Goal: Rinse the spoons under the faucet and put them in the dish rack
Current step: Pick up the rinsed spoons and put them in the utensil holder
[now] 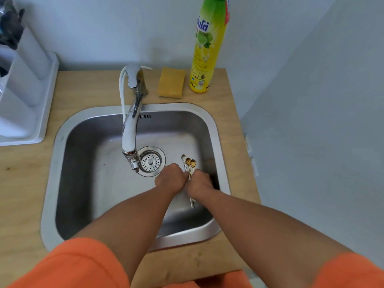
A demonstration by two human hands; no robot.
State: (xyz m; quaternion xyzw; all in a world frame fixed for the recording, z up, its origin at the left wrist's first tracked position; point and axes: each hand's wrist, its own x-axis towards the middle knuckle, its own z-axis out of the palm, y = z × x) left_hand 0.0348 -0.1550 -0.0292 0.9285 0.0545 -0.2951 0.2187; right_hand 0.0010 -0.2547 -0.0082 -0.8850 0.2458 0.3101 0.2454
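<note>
1. Head view: a light wooden bench runs against a pale grey-blue wall, with a stainless steel sink set into it.
2. At the back of the bench stands a tall yellow-and-green dish soap bottle; its label shows a lime picture and blue lettering in a script that cannot be read clearly. A yellow sponge lies just beside it.
3. A white dish rack sits on the bench to the left of the sink.
4. A chrome faucet reaches over the basin, its spout ending beside the round drain strainer.
5. Three long-handled spoons, one silver and two gold, lie bunched together right of the drain.
6. The left hand and right hand meet over the handles; bowls stick out beyond the knuckles, handle ends below the wrists.
7. The fingers curl downward around the handles, though whether they clamp them cannot be told.
</note>
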